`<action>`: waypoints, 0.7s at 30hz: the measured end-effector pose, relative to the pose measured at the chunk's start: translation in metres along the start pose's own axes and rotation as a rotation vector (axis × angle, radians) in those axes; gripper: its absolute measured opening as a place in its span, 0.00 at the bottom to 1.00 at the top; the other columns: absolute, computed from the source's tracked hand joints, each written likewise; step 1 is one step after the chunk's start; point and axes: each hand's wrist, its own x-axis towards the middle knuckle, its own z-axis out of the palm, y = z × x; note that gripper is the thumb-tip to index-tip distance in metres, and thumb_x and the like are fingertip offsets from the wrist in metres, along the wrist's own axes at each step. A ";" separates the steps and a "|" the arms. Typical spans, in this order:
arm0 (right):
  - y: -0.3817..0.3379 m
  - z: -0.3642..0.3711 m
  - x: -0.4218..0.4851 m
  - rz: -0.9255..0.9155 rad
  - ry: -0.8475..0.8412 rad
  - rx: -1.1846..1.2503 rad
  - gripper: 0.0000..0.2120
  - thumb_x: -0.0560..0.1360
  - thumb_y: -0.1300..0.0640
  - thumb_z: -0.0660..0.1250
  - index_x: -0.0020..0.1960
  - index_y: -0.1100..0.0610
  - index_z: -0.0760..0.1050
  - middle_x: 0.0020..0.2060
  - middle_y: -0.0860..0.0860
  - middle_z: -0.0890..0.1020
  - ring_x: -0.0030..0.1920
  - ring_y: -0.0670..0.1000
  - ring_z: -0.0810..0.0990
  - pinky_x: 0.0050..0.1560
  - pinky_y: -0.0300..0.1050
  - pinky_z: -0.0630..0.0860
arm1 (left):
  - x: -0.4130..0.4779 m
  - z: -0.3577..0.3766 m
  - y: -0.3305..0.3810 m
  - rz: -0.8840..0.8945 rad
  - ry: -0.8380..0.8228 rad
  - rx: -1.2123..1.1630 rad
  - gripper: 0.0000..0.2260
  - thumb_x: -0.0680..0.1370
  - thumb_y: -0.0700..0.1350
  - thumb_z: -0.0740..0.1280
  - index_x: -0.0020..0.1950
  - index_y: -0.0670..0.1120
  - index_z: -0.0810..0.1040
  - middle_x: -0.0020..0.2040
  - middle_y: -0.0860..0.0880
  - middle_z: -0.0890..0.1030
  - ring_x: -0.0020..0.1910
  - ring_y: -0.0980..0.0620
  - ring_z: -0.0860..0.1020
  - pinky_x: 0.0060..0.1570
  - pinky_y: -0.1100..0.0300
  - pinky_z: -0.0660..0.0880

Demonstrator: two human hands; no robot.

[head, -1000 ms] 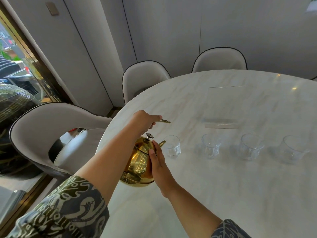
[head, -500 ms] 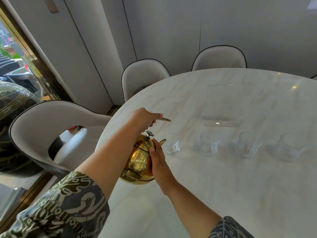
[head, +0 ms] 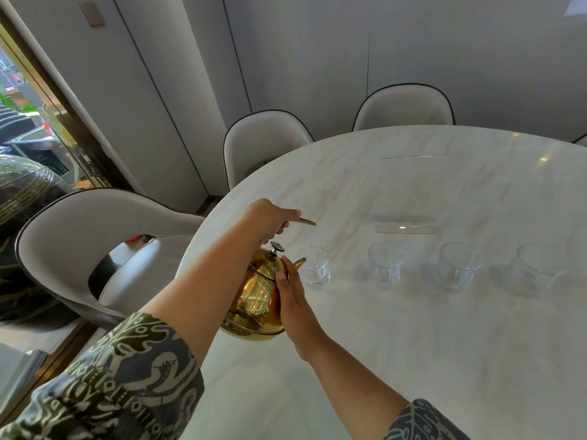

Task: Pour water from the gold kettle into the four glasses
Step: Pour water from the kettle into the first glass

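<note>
We tipped the gold kettle at the first glass.
Our left hand gripped its handle; right hand fingers pressed flat against it.

The gold kettle has tipped a little more toward the first glass; its spout now sits closer to the rim; the left hand has lifted the handle slightly.
</note>
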 end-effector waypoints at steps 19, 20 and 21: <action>0.005 0.000 0.006 -0.017 -0.010 0.003 0.19 0.78 0.37 0.48 0.68 0.31 0.52 0.75 0.48 0.59 0.73 0.52 0.63 0.70 0.51 0.69 | 0.000 -0.002 0.001 -0.026 -0.010 0.016 0.18 0.77 0.54 0.66 0.33 0.43 0.71 0.29 0.49 0.69 0.24 0.54 0.61 0.24 0.65 0.59; 0.006 -0.001 0.006 -0.020 -0.011 -0.001 0.19 0.78 0.37 0.48 0.68 0.31 0.52 0.75 0.48 0.59 0.73 0.52 0.63 0.70 0.51 0.69 | 0.000 -0.002 0.000 -0.030 -0.009 0.013 0.18 0.77 0.54 0.66 0.33 0.43 0.71 0.29 0.49 0.69 0.24 0.54 0.61 0.24 0.66 0.59; 0.006 -0.001 0.006 -0.022 -0.013 -0.003 0.19 0.78 0.37 0.49 0.68 0.31 0.52 0.75 0.48 0.59 0.73 0.52 0.63 0.70 0.50 0.69 | 0.000 -0.002 -0.001 -0.031 -0.005 0.009 0.19 0.77 0.54 0.66 0.33 0.43 0.71 0.29 0.49 0.69 0.24 0.54 0.62 0.24 0.66 0.59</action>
